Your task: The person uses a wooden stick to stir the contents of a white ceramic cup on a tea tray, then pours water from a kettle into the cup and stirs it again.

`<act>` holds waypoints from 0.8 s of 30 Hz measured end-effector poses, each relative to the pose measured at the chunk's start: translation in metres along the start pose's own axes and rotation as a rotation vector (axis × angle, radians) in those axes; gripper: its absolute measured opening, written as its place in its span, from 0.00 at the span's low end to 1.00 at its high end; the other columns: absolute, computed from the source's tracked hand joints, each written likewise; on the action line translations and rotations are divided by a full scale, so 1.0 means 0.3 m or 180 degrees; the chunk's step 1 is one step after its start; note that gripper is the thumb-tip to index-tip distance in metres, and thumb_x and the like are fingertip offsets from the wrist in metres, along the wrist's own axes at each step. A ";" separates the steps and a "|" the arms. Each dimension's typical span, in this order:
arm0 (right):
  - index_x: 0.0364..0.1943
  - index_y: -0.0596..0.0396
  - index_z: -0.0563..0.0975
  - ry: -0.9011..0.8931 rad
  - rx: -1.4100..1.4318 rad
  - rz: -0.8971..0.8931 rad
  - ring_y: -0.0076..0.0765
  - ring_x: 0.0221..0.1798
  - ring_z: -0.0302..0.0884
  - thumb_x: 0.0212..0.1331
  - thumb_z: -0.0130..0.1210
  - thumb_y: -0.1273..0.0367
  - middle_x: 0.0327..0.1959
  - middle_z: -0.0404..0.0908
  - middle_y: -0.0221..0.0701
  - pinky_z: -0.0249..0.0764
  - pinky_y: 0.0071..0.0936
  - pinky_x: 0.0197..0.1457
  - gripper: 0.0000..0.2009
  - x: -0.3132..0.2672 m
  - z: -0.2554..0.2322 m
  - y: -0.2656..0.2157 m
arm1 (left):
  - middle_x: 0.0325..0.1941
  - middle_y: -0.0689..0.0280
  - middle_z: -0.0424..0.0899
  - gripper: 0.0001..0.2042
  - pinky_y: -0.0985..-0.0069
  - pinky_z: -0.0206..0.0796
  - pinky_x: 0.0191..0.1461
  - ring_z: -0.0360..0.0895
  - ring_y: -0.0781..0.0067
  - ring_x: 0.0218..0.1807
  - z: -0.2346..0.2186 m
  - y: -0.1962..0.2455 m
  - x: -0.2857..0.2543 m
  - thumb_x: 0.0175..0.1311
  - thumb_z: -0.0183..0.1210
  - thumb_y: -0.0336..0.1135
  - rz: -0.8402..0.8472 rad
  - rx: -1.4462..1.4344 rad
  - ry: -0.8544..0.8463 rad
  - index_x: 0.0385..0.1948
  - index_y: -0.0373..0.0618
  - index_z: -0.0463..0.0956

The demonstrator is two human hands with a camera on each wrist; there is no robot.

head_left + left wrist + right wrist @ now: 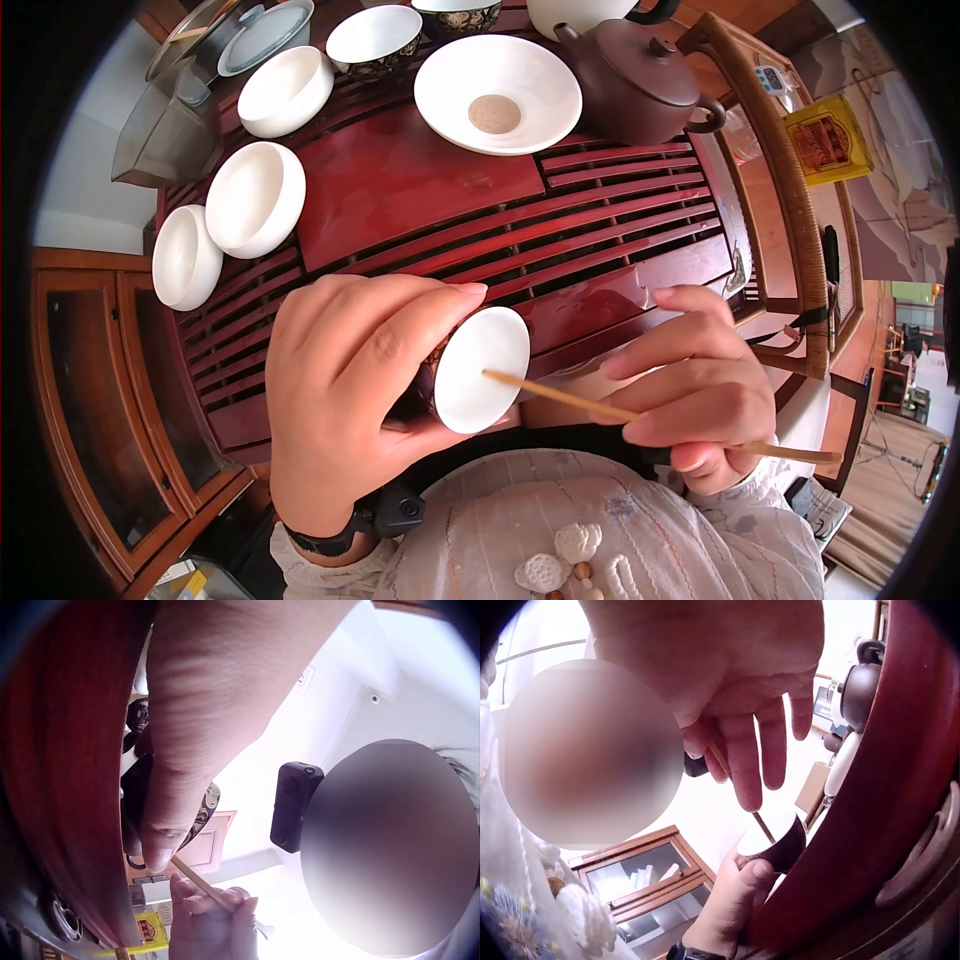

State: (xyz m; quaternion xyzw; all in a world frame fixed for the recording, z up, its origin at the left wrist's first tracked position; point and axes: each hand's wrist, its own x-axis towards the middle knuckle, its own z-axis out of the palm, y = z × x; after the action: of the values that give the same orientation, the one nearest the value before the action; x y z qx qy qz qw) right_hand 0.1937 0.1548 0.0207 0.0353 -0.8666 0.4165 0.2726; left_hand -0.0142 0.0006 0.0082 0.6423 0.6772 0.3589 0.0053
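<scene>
In the head view my left hand (350, 390) grips a dark patterned cup (482, 370) whose white inside is tilted towards me. My right hand (700, 390) pinches a thin wooden stick (570, 400) between thumb and fingers, and its tip reaches into the cup. The left wrist view shows my left thumb along the cup's patterned outside (201, 817), with the right hand (214, 922) and stick (202, 883) below. From the right wrist, the stick (763, 826) slants into the cup (786, 847), held by the left hand (727, 907).
A slatted red tea tray (420, 200) lies beyond the hands. Along it stand a white bowl with a round strainer (497, 95), a brown teapot (645, 85), white cups (255, 200) and a glass pitcher (170, 130). To the right are a rattan rack (800, 200) and a yellow packet (828, 140).
</scene>
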 end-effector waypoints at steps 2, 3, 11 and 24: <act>0.35 0.55 0.79 0.0109 -0.0058 0.0017 0.42 0.42 0.81 0.65 0.55 0.60 0.31 0.84 0.33 0.63 0.50 0.61 0.12 -0.005 -0.010 -0.005 | 0.41 0.62 0.82 0.33 0.65 0.64 0.46 0.76 0.59 0.41 -0.005 0.003 0.002 0.27 0.76 0.43 -0.0059 0.0036 -0.0092 0.44 0.42 0.79; 0.35 0.55 0.79 0.0215 -0.0114 0.0029 0.43 0.41 0.81 0.66 0.53 0.60 0.31 0.84 0.33 0.64 0.50 0.61 0.13 -0.006 -0.013 -0.007 | 0.41 0.62 0.82 0.33 0.65 0.64 0.46 0.76 0.59 0.41 -0.005 0.002 0.002 0.27 0.76 0.43 -0.0055 0.0033 -0.0091 0.44 0.42 0.79; 0.37 0.52 0.77 0.0508 -0.0006 0.0090 0.43 0.41 0.81 0.71 0.44 0.54 0.31 0.85 0.35 0.65 0.50 0.60 0.18 -0.037 -0.030 0.015 | 0.44 0.61 0.83 0.36 0.65 0.64 0.50 0.77 0.58 0.44 -0.010 -0.003 -0.003 0.28 0.77 0.43 -0.0111 0.0055 -0.0155 0.47 0.41 0.77; 0.38 0.53 0.77 0.0475 0.0017 -0.0034 0.45 0.44 0.80 0.69 0.47 0.54 0.31 0.85 0.36 0.64 0.51 0.60 0.17 -0.022 -0.031 0.042 | 0.44 0.60 0.83 0.39 0.65 0.64 0.50 0.76 0.60 0.44 -0.006 0.001 -0.003 0.28 0.77 0.44 -0.0218 -0.0001 -0.0226 0.52 0.40 0.76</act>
State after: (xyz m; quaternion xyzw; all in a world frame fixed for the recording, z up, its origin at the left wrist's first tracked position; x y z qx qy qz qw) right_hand 0.1998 0.1689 0.0132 0.0094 -0.8426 0.4188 0.3385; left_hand -0.0146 -0.0011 0.0092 0.6311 0.6981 0.3356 0.0417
